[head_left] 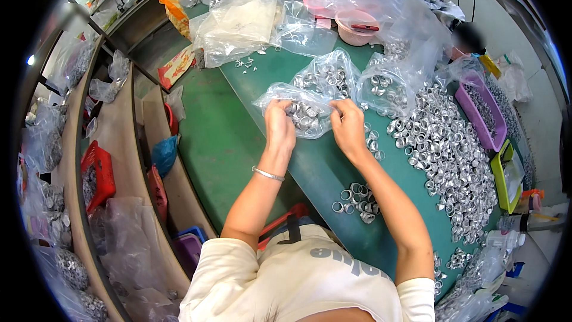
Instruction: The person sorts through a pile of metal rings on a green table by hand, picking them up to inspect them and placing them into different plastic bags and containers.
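And here the left hand [279,126] and right hand [349,126] have fingers clamped on opposite sides of the bag [301,95] over the counter's [319,173] edge, its plastic probably soft, slippery, the rings [305,116] shifty, the rim likely the surest hold.

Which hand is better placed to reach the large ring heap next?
Probably the right hand: it grips the clear bag at the side nearer the ring heap, while the left hand holds the bag's far side.
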`<state>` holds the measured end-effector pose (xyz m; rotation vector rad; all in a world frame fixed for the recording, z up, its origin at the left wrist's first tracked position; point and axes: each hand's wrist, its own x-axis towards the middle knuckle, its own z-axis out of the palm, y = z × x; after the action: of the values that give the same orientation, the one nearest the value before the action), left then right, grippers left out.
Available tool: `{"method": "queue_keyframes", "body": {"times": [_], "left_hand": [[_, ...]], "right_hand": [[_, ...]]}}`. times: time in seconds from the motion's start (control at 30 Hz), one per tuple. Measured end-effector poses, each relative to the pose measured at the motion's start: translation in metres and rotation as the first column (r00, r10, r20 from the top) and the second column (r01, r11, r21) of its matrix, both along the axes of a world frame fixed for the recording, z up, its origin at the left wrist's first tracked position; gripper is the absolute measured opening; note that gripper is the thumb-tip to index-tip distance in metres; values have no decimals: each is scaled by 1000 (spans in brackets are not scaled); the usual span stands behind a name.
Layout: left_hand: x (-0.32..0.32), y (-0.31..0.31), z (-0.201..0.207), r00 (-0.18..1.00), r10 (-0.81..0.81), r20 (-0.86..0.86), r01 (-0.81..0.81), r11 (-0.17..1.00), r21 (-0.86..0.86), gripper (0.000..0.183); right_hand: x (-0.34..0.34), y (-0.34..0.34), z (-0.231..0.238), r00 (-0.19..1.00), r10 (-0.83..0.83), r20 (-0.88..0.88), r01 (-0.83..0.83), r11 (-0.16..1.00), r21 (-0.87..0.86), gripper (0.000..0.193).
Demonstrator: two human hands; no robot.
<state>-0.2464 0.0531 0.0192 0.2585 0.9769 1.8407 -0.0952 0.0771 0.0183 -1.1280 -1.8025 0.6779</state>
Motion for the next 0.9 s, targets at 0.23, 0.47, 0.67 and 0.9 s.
{"method": "queue_keyframes", "body": {"times": [0.23, 0.47, 0.67, 0.9], "left_hand": [[-2, -24, 8, 980, -41, -196, 36, 999, -29, 46], [4, -49, 1, 959, -143, -244, 153, 988, 23, 29], [23, -73, -2, 938, -8, -348, 21, 999, 32, 58], [139, -133, 16, 606, -252, -755, 482, 871, 96, 43]], "right_hand": [[2, -7, 10, 999, 39, -34, -42, 995, -90, 17], [29, -46, -15, 998, 23, -53, -17, 994, 107, 45], [113, -174, 22, 997, 46, -61, -63, 948, -313, 35], [212, -328, 8, 836, -547, 49, 545, 813, -205, 31]]}}
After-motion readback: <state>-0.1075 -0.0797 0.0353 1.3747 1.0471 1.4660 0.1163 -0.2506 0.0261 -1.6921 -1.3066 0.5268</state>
